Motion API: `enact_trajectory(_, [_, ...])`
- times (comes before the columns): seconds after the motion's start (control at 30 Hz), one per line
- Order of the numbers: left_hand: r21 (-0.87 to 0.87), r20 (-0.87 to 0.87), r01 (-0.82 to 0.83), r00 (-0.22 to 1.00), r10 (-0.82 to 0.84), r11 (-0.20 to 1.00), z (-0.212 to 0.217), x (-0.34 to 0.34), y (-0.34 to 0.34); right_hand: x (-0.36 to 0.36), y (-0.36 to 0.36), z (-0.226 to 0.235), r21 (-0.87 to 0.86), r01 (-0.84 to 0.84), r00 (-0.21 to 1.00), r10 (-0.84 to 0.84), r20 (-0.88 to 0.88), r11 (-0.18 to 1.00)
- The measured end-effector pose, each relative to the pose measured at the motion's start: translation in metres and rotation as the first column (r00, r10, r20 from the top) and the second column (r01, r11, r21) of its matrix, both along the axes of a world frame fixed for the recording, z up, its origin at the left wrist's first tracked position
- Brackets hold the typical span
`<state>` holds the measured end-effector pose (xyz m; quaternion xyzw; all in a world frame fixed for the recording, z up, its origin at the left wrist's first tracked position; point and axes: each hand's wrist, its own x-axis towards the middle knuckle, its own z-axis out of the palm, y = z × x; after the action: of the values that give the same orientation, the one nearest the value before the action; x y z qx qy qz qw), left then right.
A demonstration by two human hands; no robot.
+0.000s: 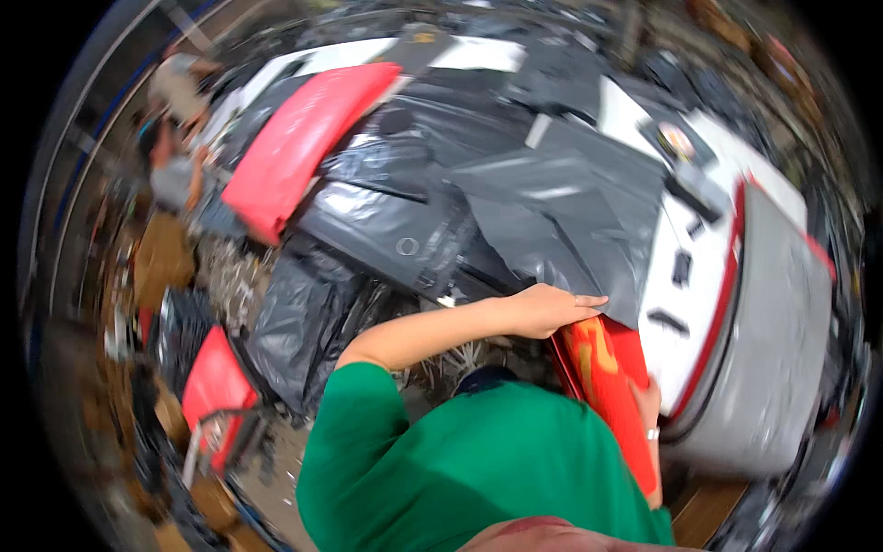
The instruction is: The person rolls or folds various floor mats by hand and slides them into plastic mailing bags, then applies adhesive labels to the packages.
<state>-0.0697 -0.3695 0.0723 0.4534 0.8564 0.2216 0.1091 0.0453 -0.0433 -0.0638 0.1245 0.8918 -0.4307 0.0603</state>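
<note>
Red-and-yellow piece (604,370) at the near edge of the white tabletop (664,285), apparently gripped along its side by the right hand (648,405); left hand (541,311) at its top, closure impossible to tell. Could slip or crease if pulled unevenly, or drag the adjoining dark grey sheet (561,216) along.

A red sheet (618,396) with yellow-orange flame shapes stretches lengthwise, its far end meeting a dark gray sheet (561,216). The gray one lies spread out, creased and slightly shiny.
</note>
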Motion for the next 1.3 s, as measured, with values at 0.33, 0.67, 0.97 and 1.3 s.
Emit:
enact_trajectory(0.33, [0.301, 0.619, -0.909, 0.416, 0.667, 0.287, -0.147, 0.059, -0.035, 0.004, -0.015, 0.026, 0.102, 0.12, 0.988, -0.129, 0.086, 0.988])
enact_trajectory(0.67, [-0.017, 0.911, -0.754, 0.259, 0.321, 0.656, -0.047, 0.007, 0.008, -0.132, -0.019, 0.041, -0.013, 0.069, 0.995, -0.07, -0.076, 0.998])
enact_trajectory(0.97, [0.109, 0.521, -0.806, 0.545, 0.657, 0.582, -0.263, -0.026, -0.099, -0.097, -0.055, -0.058, 0.123, 0.301, 0.937, -0.269, -0.224, 0.946])
enact_trajectory(1.3, [-0.273, -0.04, -0.593, 0.794, 0.607, 0.758, -0.164, 0.05, -0.112, -0.045, -0.038, -0.048, 0.415, -0.204, 0.963, 0.258, -0.079, 0.887])
